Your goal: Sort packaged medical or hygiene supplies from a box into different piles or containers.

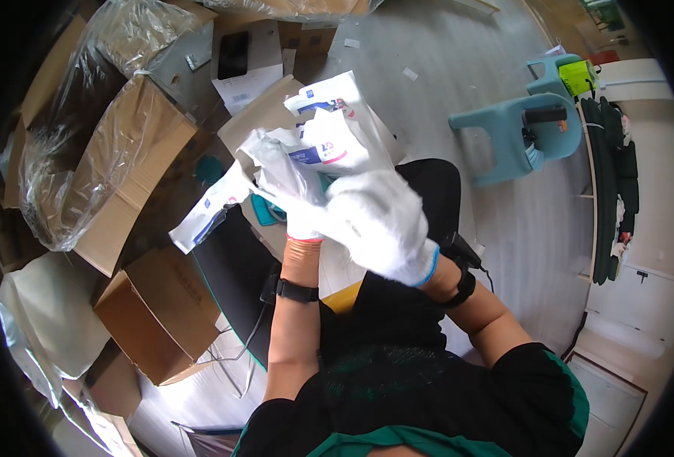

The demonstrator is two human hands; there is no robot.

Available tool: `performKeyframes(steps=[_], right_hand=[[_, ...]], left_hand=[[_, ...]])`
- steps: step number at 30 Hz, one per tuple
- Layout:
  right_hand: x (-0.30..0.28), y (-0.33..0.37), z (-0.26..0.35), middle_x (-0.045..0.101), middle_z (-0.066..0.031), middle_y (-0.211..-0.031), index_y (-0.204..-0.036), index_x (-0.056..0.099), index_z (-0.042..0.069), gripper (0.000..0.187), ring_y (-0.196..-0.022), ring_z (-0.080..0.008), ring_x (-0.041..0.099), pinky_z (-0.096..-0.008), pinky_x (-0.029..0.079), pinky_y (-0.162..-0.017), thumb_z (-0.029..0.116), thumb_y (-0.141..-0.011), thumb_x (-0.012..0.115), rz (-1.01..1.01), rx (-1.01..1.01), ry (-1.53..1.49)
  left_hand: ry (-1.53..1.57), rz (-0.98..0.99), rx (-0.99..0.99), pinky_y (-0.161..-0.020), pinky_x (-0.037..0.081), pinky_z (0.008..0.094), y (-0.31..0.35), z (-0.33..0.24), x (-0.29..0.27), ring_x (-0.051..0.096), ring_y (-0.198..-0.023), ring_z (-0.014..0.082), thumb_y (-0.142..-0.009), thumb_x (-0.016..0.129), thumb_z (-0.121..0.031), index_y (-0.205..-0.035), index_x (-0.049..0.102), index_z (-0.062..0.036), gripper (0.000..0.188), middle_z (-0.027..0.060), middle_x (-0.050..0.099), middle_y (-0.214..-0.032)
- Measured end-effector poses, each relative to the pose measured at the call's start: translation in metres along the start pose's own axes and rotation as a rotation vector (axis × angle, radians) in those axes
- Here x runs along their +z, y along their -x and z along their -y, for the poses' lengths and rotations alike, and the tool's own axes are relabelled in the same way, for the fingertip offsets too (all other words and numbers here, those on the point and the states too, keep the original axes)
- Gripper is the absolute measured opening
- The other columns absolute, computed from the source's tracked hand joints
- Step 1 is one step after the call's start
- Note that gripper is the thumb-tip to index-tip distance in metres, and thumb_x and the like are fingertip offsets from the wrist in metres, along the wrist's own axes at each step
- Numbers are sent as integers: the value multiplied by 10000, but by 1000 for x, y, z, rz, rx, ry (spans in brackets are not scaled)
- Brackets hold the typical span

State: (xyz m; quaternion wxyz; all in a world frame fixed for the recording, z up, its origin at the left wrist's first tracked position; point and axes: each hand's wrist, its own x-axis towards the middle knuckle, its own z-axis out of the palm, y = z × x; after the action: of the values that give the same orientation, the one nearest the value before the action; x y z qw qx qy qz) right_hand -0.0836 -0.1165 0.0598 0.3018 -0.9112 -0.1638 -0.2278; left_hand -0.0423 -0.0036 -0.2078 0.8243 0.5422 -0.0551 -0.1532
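Both of my hands wear white knit gloves and meet over my lap. My left hand (304, 219) has a red-edged cuff; its fingers merge with crumpled white material (285, 169) and are hidden. My right hand (382, 221), with a blue-edged cuff, is bent over beside it, its fingers curled and somewhat blurred; what they hold I cannot make out. Just beyond the hands, several white packets (333, 145) with blue and red print stand bunched in an open cardboard box (253, 114). Another white packet (211, 209) lies slanting to the left of my left hand.
Large cartons (135, 164) with clear plastic wrap stand at the left, with an open brown box (158, 316) nearer. A dark phone (233, 55) lies on a white box at the far side. Light-blue plastic stools (497, 114) stand right. A cable (254, 343) hangs beside my left forearm.
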Motion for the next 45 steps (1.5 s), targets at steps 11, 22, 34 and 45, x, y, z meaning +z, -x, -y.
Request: performKeyframes(steps=[11, 22, 34, 45], right_hand=[[28, 37, 11, 687, -91, -1059, -952, 689, 63, 284, -930, -306, 671, -389, 557, -797, -7, -677, 695, 10, 113, -20], [-32, 49, -92, 654, -88, -935, -1104, 609, -18, 181, -840, -137, 637, -282, 549, -769, 88, -972, 544, -505, 976, -495], [68, 102, -141, 699, -131, -883, -1049, 631, 21, 238, -836, -211, 692, -323, 523, -751, 229, -933, 630, -101, 1137, -496], [41, 33, -162, 641, 26, -872, -1161, 632, 7, 213, -744, -31, 584, -187, 469, -645, 114, -980, 597, -636, 1282, -1196]], left_hand=[[672, -21, -227, -981, 488, 368, 14, -19, 1, 588, -1136, 245, -986, 558, -172, -1389, 452, -30, 441, 98, 590, -1248], [48, -298, -130, -782, 498, 258, -47, -179, 36, 630, -867, 119, -871, 700, -37, -1132, 649, 8, 270, 19, 666, -984], [132, 94, -104, -831, 535, 370, -349, -325, 82, 662, -904, 236, -901, 610, -143, -1206, 607, -20, 329, 107, 663, -1047], [-409, 180, -240, -968, 493, 403, -400, -220, 104, 629, -1126, 292, -996, 539, -435, -1279, 553, 35, 549, 172, 649, -1217]])
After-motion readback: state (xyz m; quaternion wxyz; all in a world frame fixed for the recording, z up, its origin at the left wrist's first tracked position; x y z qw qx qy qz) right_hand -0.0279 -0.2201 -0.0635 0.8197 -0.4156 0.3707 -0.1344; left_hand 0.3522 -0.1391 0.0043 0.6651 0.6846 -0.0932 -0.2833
